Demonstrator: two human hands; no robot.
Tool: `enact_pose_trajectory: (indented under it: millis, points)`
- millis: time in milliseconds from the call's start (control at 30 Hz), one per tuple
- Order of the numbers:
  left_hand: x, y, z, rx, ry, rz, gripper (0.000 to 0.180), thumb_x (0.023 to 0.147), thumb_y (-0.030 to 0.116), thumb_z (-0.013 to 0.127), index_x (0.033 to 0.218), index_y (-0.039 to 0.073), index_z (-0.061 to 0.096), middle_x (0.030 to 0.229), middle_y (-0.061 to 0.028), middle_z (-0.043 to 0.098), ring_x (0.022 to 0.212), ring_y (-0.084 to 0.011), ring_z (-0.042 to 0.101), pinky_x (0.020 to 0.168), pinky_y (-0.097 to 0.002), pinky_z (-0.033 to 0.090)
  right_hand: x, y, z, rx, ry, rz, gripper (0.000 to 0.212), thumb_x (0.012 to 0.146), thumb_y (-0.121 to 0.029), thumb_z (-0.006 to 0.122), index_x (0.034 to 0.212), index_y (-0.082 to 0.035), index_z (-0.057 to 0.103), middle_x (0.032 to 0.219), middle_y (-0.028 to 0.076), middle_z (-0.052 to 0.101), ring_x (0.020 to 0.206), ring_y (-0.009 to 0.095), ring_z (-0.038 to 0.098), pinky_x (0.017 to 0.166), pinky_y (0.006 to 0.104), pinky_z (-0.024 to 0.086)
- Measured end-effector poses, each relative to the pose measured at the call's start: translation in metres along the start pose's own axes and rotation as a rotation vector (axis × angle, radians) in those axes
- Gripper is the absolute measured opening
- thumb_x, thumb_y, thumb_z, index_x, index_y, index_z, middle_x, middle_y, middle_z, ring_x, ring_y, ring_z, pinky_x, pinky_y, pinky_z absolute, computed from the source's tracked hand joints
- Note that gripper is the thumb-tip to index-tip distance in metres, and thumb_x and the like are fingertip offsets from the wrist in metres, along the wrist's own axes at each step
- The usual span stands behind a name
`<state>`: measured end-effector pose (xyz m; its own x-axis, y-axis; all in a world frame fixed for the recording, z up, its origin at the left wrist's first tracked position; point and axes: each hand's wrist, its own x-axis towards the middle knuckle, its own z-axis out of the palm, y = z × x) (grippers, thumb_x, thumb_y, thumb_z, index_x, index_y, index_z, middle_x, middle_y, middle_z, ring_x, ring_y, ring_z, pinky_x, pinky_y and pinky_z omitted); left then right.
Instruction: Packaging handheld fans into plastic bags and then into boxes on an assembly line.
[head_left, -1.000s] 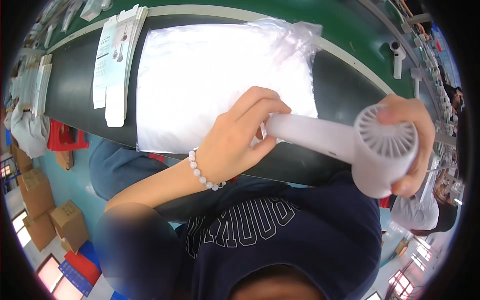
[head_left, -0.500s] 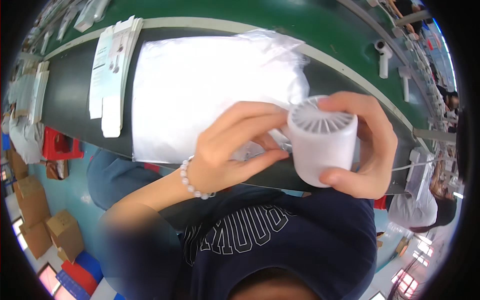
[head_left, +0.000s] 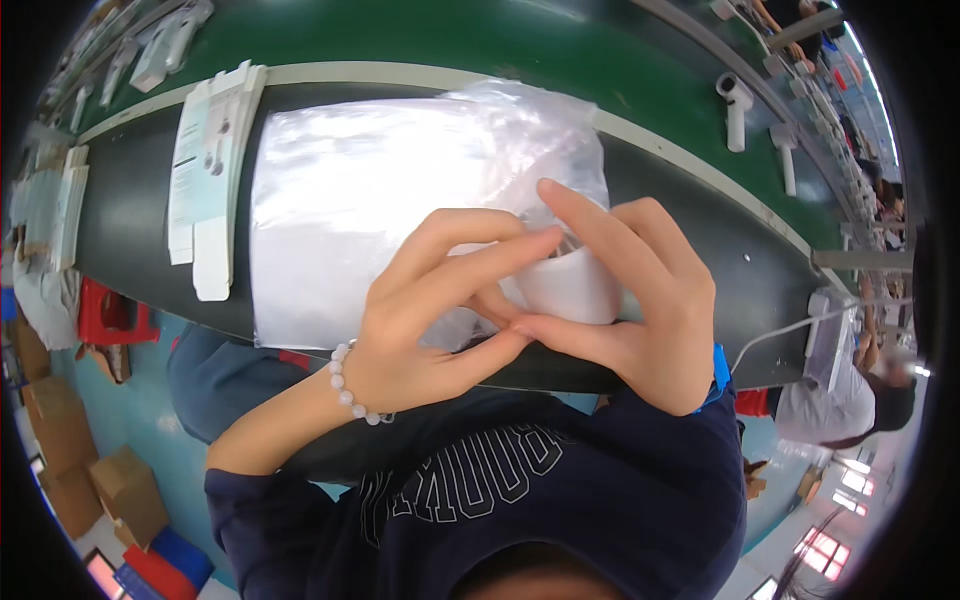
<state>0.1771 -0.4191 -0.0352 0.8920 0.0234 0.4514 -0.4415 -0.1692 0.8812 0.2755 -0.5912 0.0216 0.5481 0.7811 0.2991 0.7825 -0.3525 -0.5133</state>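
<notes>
A white cylindrical part (head_left: 572, 288) with a dark slatted end sits between my two hands, in front of my chest. My left hand (head_left: 425, 305) curls round its left side, with fingertips at the slatted rim and a bead bracelet on the wrist. From the right my right hand (head_left: 655, 300) grips it, thumb low along its near side and a finger raised over the top. The thumb tips meet near its lower left. Under and behind the hands lies a stack of clear plastic bags (head_left: 350, 200) on the dark bench. My fingers partly hide the slatted end.
Flattened printed cartons (head_left: 208, 170) lie left of the bags. Beyond the bench edge runs a green belt (head_left: 380, 35) carrying white handheld devices, one of them (head_left: 735, 115) at the far right. A cable (head_left: 765, 340) crosses the bench's right end. Other people sit at both sides.
The white part has moved left and tilted, its slatted end turning away. My right hand has swung left with it, its thumb now meeting my left one. The view has shifted slightly.
</notes>
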Motion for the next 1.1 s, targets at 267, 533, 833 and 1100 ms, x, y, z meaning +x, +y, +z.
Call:
enact_pose_trajectory:
  millis: [267,533,833,1100]
  points:
    - [0.001,-0.003,-0.002,-0.052,0.034,0.048,0.054,0.072,-0.012,0.067,0.124,-0.001,0.058,0.120,-0.0132,0.051,0.075,-0.0106,0.062,0.067,-0.0226,0.053,0.002,-0.002,0.017,0.050,0.016,0.004,0.080,0.058,-0.019,0.083,0.132,-0.011,0.054,0.084,0.009,0.051,0.072,0.024,0.052,0.064,0.0337,0.047]
    - [-0.001,-0.001,-0.008,-0.177,0.054,-0.019,0.053,0.074,-0.012,0.064,0.125,0.003,0.059,0.122,-0.0107,0.052,0.074,-0.0091,0.062,0.069,-0.0229,0.052,0.010,0.002,0.013,0.140,-0.077,-0.003,0.063,0.064,-0.010,0.079,0.123,-0.005,0.056,0.096,0.010,0.056,0.085,0.024,0.052,0.073,0.0316,0.045]
    - [0.006,0.003,-0.022,-0.239,-0.106,-0.031,0.048,0.076,-0.011,0.064,0.121,0.002,0.061,0.120,-0.0117,0.055,0.075,-0.0120,0.061,0.071,-0.0232,0.054,0.018,-0.001,0.013,0.120,-0.105,0.085,0.069,0.058,-0.017,0.082,0.121,-0.005,0.057,0.093,0.010,0.052,0.088,0.026,0.051,0.077,0.0365,0.043]
    - [0.013,0.008,-0.031,-0.655,0.074,-0.131,0.039,0.080,-0.010,0.064,0.118,-0.002,0.059,0.120,-0.0132,0.055,0.088,-0.0128,0.058,0.083,-0.0297,0.053,0.025,0.015,0.024,0.332,-0.211,-0.289,0.098,0.049,-0.026,0.089,0.132,-0.003,0.043,0.123,0.016,0.049,0.113,0.032,0.051,0.093,0.0394,0.042]
